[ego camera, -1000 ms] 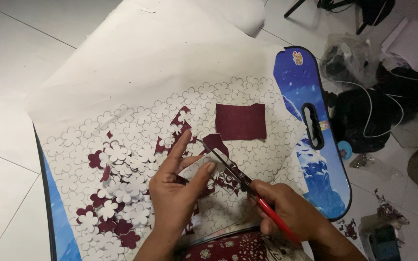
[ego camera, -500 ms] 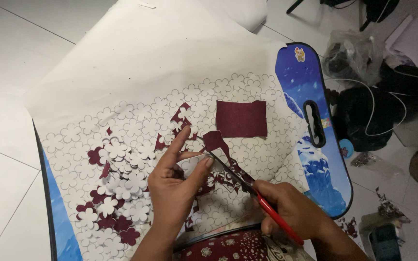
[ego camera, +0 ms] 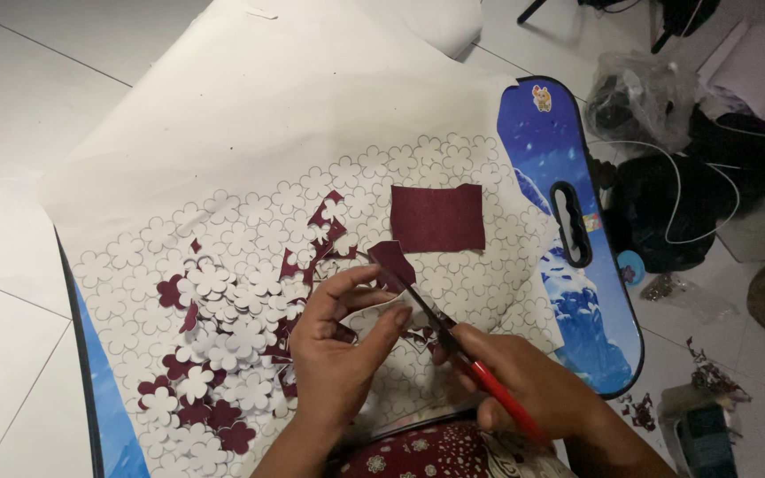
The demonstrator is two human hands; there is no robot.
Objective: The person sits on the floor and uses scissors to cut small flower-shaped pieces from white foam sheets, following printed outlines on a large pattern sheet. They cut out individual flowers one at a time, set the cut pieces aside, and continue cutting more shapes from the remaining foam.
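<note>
Left hand [ego camera: 338, 354], lower centre: fingers pinched on a small maroon scrap [ego camera: 391, 262]. Right hand [ego camera: 533, 389], lower right: closed round red-handled scissors [ego camera: 453, 341], blades at the scrap. Beneath: white flower-patterned sheet [ego camera: 250, 150], maroon rectangle [ego camera: 437, 218], blue board [ego camera: 568, 301].

The one camera sits on my head and looks steeply down and a little forward, over my lap. My left hand [ego camera: 338, 354] and right hand [ego camera: 533, 389] fill the lower middle of the view, close to the lens, with my forearms running off the bottom edge. Beyond them the white paper sheet [ego camera: 250, 115] stretches toward the top, and the tiled floor [ego camera: 19, 133] shows along the left and upper edges. No second view overlaps it.
</note>
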